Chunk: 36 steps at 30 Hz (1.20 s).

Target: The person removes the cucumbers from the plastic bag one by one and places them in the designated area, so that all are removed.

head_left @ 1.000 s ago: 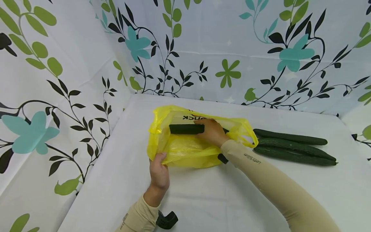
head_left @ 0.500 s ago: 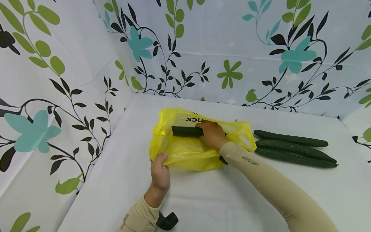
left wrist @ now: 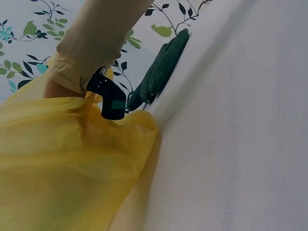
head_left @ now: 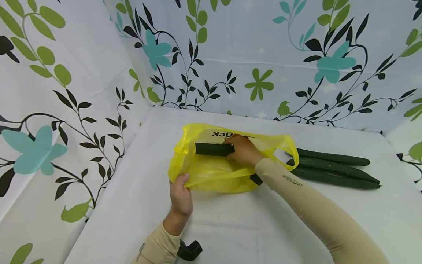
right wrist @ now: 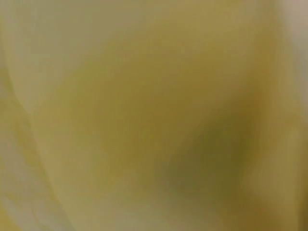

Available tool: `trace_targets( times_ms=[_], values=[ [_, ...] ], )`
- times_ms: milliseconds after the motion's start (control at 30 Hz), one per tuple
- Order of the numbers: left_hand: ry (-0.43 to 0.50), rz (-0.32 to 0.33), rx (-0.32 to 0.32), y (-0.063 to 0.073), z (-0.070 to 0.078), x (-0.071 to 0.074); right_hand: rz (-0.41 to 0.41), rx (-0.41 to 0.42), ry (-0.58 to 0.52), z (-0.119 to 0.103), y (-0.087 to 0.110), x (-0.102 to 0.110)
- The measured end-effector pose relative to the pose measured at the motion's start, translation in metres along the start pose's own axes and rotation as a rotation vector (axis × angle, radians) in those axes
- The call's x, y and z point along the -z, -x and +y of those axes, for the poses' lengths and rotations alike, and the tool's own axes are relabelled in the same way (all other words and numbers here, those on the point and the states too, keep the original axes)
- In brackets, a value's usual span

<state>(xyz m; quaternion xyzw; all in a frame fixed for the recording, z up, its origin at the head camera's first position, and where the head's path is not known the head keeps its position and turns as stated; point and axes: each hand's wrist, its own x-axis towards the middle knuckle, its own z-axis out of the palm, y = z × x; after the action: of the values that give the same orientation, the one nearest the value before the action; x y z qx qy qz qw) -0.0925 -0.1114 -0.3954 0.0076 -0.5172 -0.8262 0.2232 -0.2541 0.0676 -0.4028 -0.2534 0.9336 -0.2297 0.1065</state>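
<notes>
In the head view, a yellow plastic bag (head_left: 217,179) with dark lettering lies on its side with its mouth toward me. My left hand (head_left: 181,198) pinches its near left rim between thumb and fingers. Reaching into the mouth, my right hand (head_left: 244,151) grips a dark green cucumber (head_left: 212,149) that lies lengthwise in the bag; its right part is hidden behind the hand. The left wrist view has the bag's outer side (left wrist: 62,163) and the right forearm going in behind it. Blurred yellow plastic (right wrist: 144,96) fills the right wrist view.
Three more cucumbers (head_left: 336,172) lie side by side on the white-covered table (head_left: 237,227), just right of the bag's handle loop (head_left: 293,152). Black wrist cameras (head_left: 190,250) sit on both wrists. A leaf-patterned curtain (head_left: 211,55) stands behind and at the left.
The bag's far left corner has shifted right and slightly down over the second. Its handle loop has swung right, now overlapping the cucumbers' ends. Both hands keep their hold.
</notes>
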Motion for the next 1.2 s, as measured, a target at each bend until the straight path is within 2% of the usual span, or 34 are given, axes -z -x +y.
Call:
trace_targets(
  times_ms=[167,367,533,733,967,1200],
  values=[
    [-0.043,-0.001,0.020,-0.001,0.002,0.000,-0.026,0.015,-0.013,-0.004,0.006,0.009],
    [-0.130,0.017,0.028,-0.002,0.004,0.002,-0.038,0.037,-0.107,-0.005,0.012,0.016],
    [-0.121,0.042,0.028,-0.002,0.004,0.003,-0.040,0.068,-0.185,-0.006,0.023,0.023],
    [-0.104,0.015,0.002,-0.003,0.005,0.005,-0.019,0.135,-0.270,-0.008,0.037,0.033],
    [-0.085,0.016,0.007,-0.002,0.007,0.003,-0.018,0.148,-0.462,-0.008,0.055,0.042],
    [-0.095,0.018,0.012,-0.002,0.007,0.001,-0.034,0.166,-0.743,-0.014,0.074,0.056]
  ],
)
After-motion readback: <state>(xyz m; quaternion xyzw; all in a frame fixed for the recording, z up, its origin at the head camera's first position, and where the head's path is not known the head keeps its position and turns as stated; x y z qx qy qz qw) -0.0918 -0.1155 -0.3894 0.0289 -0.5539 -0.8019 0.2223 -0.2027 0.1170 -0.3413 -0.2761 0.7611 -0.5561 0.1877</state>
